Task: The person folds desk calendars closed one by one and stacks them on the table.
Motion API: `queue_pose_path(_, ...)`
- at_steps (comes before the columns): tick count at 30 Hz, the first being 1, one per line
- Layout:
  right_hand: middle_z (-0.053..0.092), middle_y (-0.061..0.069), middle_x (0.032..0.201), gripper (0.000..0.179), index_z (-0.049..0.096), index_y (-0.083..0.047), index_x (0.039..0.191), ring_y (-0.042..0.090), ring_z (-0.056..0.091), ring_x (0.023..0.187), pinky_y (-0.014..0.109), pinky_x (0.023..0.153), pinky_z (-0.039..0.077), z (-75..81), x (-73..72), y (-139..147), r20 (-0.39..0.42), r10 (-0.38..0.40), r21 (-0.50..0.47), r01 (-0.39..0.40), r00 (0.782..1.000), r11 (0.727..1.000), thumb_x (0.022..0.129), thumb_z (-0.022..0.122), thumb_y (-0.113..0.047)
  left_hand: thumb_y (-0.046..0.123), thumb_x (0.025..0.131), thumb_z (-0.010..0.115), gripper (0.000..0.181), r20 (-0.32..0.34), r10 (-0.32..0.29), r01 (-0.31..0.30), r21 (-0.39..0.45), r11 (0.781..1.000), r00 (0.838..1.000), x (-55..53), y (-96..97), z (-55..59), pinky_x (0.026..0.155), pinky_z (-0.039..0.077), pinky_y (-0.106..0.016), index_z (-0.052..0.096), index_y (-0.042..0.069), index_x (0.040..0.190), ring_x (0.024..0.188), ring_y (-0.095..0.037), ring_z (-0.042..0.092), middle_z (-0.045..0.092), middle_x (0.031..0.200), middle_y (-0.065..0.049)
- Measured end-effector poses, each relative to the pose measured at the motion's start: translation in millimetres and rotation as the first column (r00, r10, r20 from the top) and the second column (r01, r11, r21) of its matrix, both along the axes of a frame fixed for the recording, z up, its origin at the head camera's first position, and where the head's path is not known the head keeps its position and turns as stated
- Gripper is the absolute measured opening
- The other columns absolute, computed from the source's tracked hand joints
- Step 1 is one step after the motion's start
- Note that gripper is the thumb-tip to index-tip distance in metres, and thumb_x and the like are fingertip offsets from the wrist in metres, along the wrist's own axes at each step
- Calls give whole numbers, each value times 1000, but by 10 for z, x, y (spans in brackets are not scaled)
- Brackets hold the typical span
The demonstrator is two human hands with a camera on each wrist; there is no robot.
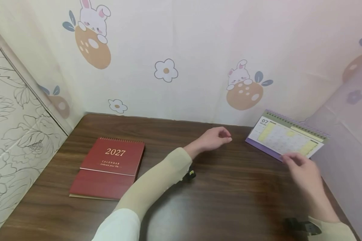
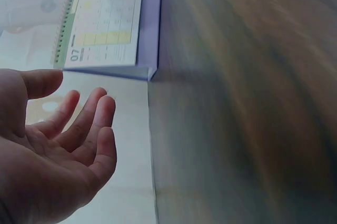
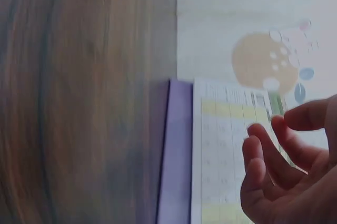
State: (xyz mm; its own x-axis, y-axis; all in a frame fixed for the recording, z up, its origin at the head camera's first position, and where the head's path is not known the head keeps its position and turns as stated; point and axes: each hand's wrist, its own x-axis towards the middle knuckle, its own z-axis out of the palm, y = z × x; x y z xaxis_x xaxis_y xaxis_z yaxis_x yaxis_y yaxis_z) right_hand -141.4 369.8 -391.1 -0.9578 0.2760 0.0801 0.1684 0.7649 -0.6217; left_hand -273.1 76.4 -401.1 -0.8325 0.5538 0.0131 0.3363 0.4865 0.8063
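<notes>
A desk calendar (image 1: pixel 286 136) with a purple base, a green spiral-bound top and a page marked 07 stands tilted on the right of the dark wooden table. My right hand (image 1: pixel 304 170) is in front of it, its fingertips overlapping the lower edge in the head view. In the right wrist view, thumb and index fingertip come close together over the page, with nothing visible between them. My left hand (image 1: pixel 212 138) hovers left of the calendar, fingers loosely bent and holding nothing. Its palm shows in the left wrist view, below the calendar's side edge.
A red 2027 calendar (image 1: pixel 110 154) with a spiral top lies on the left part of the wooden table (image 1: pixel 217 207). Behind rises a pale wall covering (image 1: pixel 196 43) with rabbits and flowers. Another panel (image 1: pixel 10 134) with line-drawn flowers borders the left side.
</notes>
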Motion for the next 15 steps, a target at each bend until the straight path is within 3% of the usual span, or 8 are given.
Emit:
queue_pose_path(3, 67, -1, 98, 30, 66, -7, 108, 20, 53, 94, 32, 73, 37, 38, -11, 159, -24, -160, -116, 156, 987, 981, 102, 53, -34, 34, 100, 60, 25, -9, -2, 2, -17, 1000, 1000, -93, 192, 44, 88, 46, -24, 64, 17, 118, 104, -8, 59, 65, 112, 6)
queue_pose_path(6, 56, -24, 79, 14, 65, -21, 98, 3, 46, 82, 24, 66, 36, 67, -45, 271, -37, -323, -244, 305, 946, 921, 100, 56, -31, 35, 100, 60, 28, 12, 18, -18, -26, 1000, 1000, -158, 347, 107, 88, 46, -24, 63, 17, 122, 106, -9, 59, 65, 115, 6)
queue_pose_path(11, 46, -21, 90, 6, 58, -32, 96, -2, 40, 84, 20, 64, 37, 134, -92, 402, -32, -487, -312, 454, 873, 835, 99, 54, -29, 38, 99, 61, 36, 53, 81, -81, -12, 997, 995, -201, 597, 203, 89, 47, -25, 61, 19, 129, 112, -10, 59, 66, 121, 6)
queue_pose_path(15, 50, -15, 110, 12, 54, -39, 107, 5, 46, 100, 22, 69, 37, 188, -149, 455, -16, -551, -298, 522, 834, 799, 99, 51, -31, 40, 99, 60, 39, 42, 132, -133, 9, 991, 990, -230, 793, 238, 90, 46, -23, 60, 18, 131, 115, -9, 59, 66, 123, 5)
